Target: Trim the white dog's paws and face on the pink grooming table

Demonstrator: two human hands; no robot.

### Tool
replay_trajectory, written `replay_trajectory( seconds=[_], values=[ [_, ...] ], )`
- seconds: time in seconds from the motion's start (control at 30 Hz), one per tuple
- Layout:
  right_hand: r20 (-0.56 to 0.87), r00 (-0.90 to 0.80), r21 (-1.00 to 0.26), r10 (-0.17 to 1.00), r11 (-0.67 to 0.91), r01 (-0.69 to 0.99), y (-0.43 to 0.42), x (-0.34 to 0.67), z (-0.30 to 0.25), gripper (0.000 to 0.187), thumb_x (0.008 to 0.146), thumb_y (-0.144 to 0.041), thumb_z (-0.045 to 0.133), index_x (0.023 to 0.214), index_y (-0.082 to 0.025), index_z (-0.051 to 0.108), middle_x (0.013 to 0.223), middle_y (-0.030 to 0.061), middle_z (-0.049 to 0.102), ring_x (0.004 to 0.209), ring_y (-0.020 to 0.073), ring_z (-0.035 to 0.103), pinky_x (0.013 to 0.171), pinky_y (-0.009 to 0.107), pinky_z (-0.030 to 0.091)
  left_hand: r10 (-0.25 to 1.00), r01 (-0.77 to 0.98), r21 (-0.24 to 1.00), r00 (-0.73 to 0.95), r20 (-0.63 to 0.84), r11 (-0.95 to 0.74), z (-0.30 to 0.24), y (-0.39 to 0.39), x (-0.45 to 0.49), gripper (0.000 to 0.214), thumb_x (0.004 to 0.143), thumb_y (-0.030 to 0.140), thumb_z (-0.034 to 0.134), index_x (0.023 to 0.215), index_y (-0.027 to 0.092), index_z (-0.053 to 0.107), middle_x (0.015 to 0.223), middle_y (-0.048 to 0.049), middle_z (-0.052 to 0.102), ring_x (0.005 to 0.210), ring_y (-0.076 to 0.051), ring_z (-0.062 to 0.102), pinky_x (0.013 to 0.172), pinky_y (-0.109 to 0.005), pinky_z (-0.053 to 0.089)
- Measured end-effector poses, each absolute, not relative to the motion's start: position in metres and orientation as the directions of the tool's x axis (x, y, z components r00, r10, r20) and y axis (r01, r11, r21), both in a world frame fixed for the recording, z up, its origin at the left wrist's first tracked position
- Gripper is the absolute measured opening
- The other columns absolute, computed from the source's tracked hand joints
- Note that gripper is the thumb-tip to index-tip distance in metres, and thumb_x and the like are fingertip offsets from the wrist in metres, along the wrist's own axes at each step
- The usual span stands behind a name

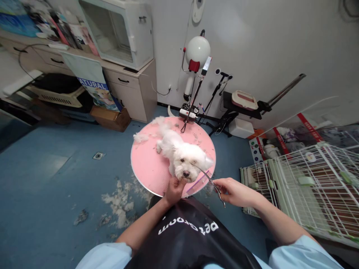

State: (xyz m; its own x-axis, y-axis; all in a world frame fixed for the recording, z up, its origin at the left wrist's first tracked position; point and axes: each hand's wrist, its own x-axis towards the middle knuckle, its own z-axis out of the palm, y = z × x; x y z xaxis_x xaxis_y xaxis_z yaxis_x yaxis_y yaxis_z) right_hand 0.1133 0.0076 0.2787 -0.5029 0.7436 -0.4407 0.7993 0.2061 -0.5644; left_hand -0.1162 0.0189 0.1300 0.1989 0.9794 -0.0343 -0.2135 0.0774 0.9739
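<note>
One dog (182,151) on table (147,166), your left hand (174,189) holding its chin (185,179), your right hand (228,190) gripping scissors (210,181) near its face (186,164)

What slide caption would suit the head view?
White dog on pink table, left hand at its chin, right hand holding scissors near its face.

left grip (174,190): fingers curled | right grip (227,189): fingers bent | both forearms (146,222): extended forward, angled inward
</note>
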Motion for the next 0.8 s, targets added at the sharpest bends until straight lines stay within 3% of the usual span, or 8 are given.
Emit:
replay_trajectory(
  seconds=[0.27,0.57,0.8],
  values=[
    [-0.457,-0.489,-0.44,0.743,0.289,0.85,0.023,0.107,0.287,0.042,0.068,-0.007,0.05,0.107,-0.019,0.06,0.088,0.0036,0.065,0.076,0.0162,0.058,0.069,0.025,0.042,0.978,-0.165,0.983,0.203,-0.048,0.083,0.128,0.02,-0.116,0.045,0.085,0.05,0.055,0.073,0.009,0.072,0.075,-0.0104,0.072,0.073,-0.021,0.065,0.068,-0.028,0.05],
    [-0.539,-0.491,-0.303,0.685,0.386,0.871,0.045,0.107,0.312,0.053,0.071,-0.009,0.05,0.123,-0.02,0.056,0.1,0.0079,0.066,0.092,0.0216,0.062,0.076,0.028,0.044,0.975,-0.16,0.987,0.222,0.015,0.021,0.122,0.022,-0.118,0.041,0.088,0.046,0.052,0.086,0.01,0.073,0.086,-0.0116,0.074,0.082,-0.022,0.067,0.075,-0.029,0.052],
    [-0.568,-0.491,-0.213,0.66,0.458,0.863,0.066,0.103,0.321,0.05,0.071,-0.005,0.046,0.117,-0.021,0.06,0.1,0.0078,0.068,0.09,0.0213,0.065,0.073,0.027,0.043,0.977,-0.138,0.989,0.214,-0.023,0.053,0.128,0.022,-0.12,0.042,0.086,0.046,0.053,0.079,0.01,0.072,0.076,-0.0099,0.072,0.074,-0.02,0.065,0.07,-0.028,0.051]
  ],
)
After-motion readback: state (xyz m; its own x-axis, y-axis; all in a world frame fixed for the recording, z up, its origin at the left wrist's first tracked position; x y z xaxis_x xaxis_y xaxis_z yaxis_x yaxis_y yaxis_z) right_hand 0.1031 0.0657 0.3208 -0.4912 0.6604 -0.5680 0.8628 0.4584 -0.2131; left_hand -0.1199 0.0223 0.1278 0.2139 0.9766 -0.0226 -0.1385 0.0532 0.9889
